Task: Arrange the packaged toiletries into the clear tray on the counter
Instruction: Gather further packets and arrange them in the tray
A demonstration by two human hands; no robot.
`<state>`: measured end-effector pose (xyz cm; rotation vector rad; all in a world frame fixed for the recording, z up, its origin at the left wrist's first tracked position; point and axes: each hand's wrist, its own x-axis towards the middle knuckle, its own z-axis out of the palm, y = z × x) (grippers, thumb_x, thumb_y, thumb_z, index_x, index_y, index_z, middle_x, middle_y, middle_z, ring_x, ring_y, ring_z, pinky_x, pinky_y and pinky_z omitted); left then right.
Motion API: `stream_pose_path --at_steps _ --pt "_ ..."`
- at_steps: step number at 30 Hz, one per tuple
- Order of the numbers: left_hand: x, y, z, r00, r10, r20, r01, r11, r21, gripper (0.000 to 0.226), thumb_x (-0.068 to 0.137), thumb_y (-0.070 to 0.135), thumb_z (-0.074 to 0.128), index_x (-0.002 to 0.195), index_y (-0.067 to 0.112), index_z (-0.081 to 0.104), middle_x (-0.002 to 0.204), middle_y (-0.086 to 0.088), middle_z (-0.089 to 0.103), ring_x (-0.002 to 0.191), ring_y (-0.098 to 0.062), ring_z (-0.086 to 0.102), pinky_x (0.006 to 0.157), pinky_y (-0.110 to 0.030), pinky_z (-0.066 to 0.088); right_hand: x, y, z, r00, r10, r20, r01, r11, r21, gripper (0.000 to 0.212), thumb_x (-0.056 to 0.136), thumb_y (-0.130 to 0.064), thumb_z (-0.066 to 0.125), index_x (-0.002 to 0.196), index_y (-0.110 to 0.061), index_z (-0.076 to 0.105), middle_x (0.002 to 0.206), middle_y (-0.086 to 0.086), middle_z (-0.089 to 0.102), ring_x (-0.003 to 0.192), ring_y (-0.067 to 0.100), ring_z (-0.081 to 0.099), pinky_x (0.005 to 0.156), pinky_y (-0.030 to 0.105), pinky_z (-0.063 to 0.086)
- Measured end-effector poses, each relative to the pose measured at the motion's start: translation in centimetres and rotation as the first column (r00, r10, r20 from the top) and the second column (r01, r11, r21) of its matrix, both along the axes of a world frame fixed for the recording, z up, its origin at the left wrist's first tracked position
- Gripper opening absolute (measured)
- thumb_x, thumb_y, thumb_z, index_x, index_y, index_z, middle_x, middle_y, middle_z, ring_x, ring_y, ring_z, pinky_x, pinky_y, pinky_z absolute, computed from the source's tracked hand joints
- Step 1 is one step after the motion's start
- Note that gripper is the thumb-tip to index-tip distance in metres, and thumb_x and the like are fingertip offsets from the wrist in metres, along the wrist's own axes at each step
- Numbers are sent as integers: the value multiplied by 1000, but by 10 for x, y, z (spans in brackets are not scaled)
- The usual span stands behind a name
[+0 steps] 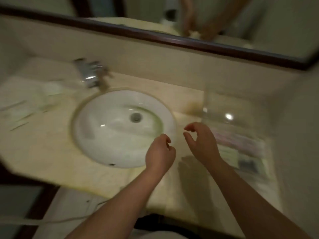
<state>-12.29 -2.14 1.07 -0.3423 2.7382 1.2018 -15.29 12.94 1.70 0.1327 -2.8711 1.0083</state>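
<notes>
While hovering, hands: my left hand (pixel 159 150) and right hand (pixel 201 140) are hanging loosely curled, gripping nothing.
Tray (pixel 205 102): sitting on the table (pixel 43 149) right of the sink (pixel 112 135), just past my right hand.
Packets (pixel 241 150): lying near the Tray; more packets (pixel 25 102), blurred, far left.
Risk: I am guessing a flat packet could be slipping from my pinch into the sink, or I could be knocking the barely visible Tray.

Motion blur throughout. At frame left, the packets (pixel 24 104) are smeared, their count unreadable. At right, the clear tray (pixel 222 107) shows only faint edges, and labels on the flat packages (pixel 241 150) below it are illegible. The top edge cuts the mirror (pixel 207 18).
</notes>
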Motion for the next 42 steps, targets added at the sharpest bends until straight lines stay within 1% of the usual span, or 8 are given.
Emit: stream_pose_path --at_steps 7,16,21,26,34,37,39,42 --pt "16 -182 15 933 346 -104 -351 935 -41 19 80 13 54 99 17 57 94 2 60 83 -16 58 65 -26 41 -9 -159 -2 942 305 137 -282 945 -164 28 83 -24 71 110 -19 63 102 -4 66 95 13 62 80 23 41" --pt "-43 -397 6 860 505 -68 -509 860 -48 19 81 6 50 97 13 58 100 -8 61 85 -23 57 71 -33 47 -79 -350 -3 894 386 226 -368 922 -116 34 88 -33 65 120 -21 59 105 -5 65 99 13 61 83 25 42" --pt "-81 -514 -12 774 633 -3 -632 773 -50 17 84 18 59 101 16 64 112 -8 59 92 -22 57 77 -28 44 -132 -459 -9 894 315 318 -301 949 -93 36 89 -35 63 121 -18 59 110 1 66 97 17 63 82 31 49" --pt "-116 -545 -25 764 635 113 -636 771 -33 54 76 37 76 117 12 52 118 -11 55 100 -31 60 82 -39 52 -190 -527 -18 919 112 379 -98 994 -57 42 88 -40 60 120 -14 58 113 7 67 102 25 63 84 34 49" --pt "-140 -543 -39 780 621 80 -604 779 -165 64 79 23 73 133 16 40 117 -11 64 105 -33 61 78 -40 51 -228 -560 -36 920 -143 365 87 983 164 61 81 -50 65 125 -11 50 124 15 54 109 33 58 86 41 47" --pt "-143 -549 -38 812 583 31 -580 811 -82 20 79 23 66 97 16 61 95 -8 67 89 -31 63 70 -38 53 -236 -572 -37 929 -202 310 121 957 263 69 76 -54 70 122 -9 48 122 15 55 111 34 57 87 42 47" --pt "-144 -556 -37 852 522 33 -522 853 -15 11 79 21 61 73 13 56 81 -8 62 76 -29 61 60 -35 48 -241 -579 -39 931 -196 307 92 943 321 71 72 -52 73 124 -10 47 122 14 56 113 33 56 89 41 45" --pt "-148 -566 -35 891 454 5 -453 888 78 11 82 12 60 79 20 67 89 -3 62 82 -22 61 67 -31 49 -247 -582 -44 904 -189 384 64 946 317 67 72 -45 73 122 -11 46 119 13 61 112 35 57 88 41 45"
